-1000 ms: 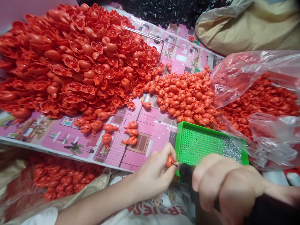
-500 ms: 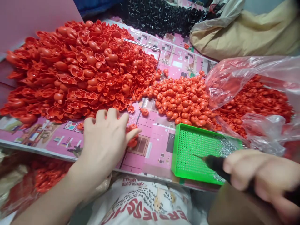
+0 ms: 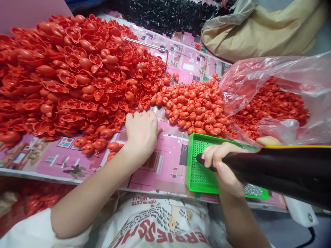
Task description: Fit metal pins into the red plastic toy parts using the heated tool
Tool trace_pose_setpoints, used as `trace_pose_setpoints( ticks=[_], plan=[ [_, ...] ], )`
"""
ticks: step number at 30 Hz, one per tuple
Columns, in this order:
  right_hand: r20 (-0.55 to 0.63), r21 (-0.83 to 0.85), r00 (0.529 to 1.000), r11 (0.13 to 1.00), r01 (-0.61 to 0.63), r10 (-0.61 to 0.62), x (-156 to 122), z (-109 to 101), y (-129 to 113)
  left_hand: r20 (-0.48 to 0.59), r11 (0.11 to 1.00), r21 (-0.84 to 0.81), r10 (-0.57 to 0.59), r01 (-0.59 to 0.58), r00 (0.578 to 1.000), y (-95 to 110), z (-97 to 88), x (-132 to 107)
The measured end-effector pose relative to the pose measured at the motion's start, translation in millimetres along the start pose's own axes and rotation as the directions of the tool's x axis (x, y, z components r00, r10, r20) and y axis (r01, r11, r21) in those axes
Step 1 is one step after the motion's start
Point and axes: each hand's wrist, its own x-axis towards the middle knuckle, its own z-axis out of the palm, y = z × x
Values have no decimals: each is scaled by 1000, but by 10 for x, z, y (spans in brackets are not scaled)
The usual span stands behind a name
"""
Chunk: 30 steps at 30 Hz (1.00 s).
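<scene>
My left hand [image 3: 141,130] lies knuckles up on the pink printed board [image 3: 165,162], at the near edge of a big heap of red plastic shell halves [image 3: 77,72]. Its fingers curl down among loose red pieces; what they hold is hidden. My right hand [image 3: 224,162] grips a black electric screwdriver [image 3: 271,168], tip pointing left over a green perforated tray [image 3: 201,177]. Small metal screws [image 3: 252,189] lie in the tray's near right corner.
A pile of small rounded red parts [image 3: 198,106] sits behind the tray. A clear plastic bag [image 3: 274,100] with more red parts lies at right. Black parts [image 3: 170,13] and a tan sack [image 3: 261,31] are at the back. A metal rod [image 3: 148,44] sticks out of the heap.
My left hand left the screwdriver tip, moved out onto the board and now reaches the heap's edge. My right hand brought the screwdriver over the green tray.
</scene>
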Motion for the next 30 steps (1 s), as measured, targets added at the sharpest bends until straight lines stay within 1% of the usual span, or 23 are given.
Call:
trace_pose_setpoints(
  ticks=[3, 7, 9, 11, 13, 14, 15, 17, 18, 20, 22, 23, 24, 26, 30],
  plan=[
    [13, 14, 1000, 1000, 0, 0, -8, 3, -16, -66, 1000, 28, 8, -6, 998, -78, -7, -125],
    [15, -8, 999, 1000, -30, 30, -19, 24, -21, -47, 995, 20, 101, -100, 994, -170, 69, -200],
    [15, -14, 999, 1000, -28, 28, -18, 25, -13, -61, 991, 0, 135, -136, 989, -195, 117, -196],
    [14, -6, 1000, 1000, -20, 20, -14, 20, -3, -101, 988, -52, 137, -143, 985, -209, 149, -195],
    [5, 1, 1000, 1000, -14, 14, -8, 15, 5, -159, 962, -202, 154, -185, 975, -217, 161, -221],
    [2, 2, 1000, 1000, -13, 13, -5, 15, 7, -191, 921, -318, 172, -227, 966, -218, 164, -250],
    [4, 4, 1000, 1000, -14, 14, -4, 15, 9, -222, 854, -442, 190, -272, 956, -215, 169, -288],
    [11, -7, 1000, 1000, -16, 16, -3, 18, 9, -253, 679, -655, 215, -331, 943, -194, 195, -390],
    [11, -23, 1000, 1000, -18, 18, -3, 19, 8, -246, 591, -735, 223, -331, 943, -173, 219, -449],
    [4, -64, 1000, 998, -29, 29, -2, 15, 5, -186, 435, -854, 259, -286, 948, -110, 286, -569],
    [0, -77, 999, 996, -37, 38, 0, 6, -1, -124, 305, -927, 305, -220, 944, -27, 367, -677],
    [1, -63, 999, 997, -33, 33, 2, 0, -4, -105, 258, -947, 320, -193, 942, 19, 404, -725],
    [2, -42, 1000, 999, -22, 23, 5, -4, -6, -91, 228, -959, 324, -171, 942, 64, 438, -768],
    [1, -5, 1000, 1000, 6, -6, 9, -9, -8, -68, 197, -972, 305, -132, 950, 147, 488, -838],
    [11, 5, 1000, 1000, 15, -15, 6, -6, 11, 23, 194, -980, 279, -33, 960, 278, 545, -924]
  ],
)
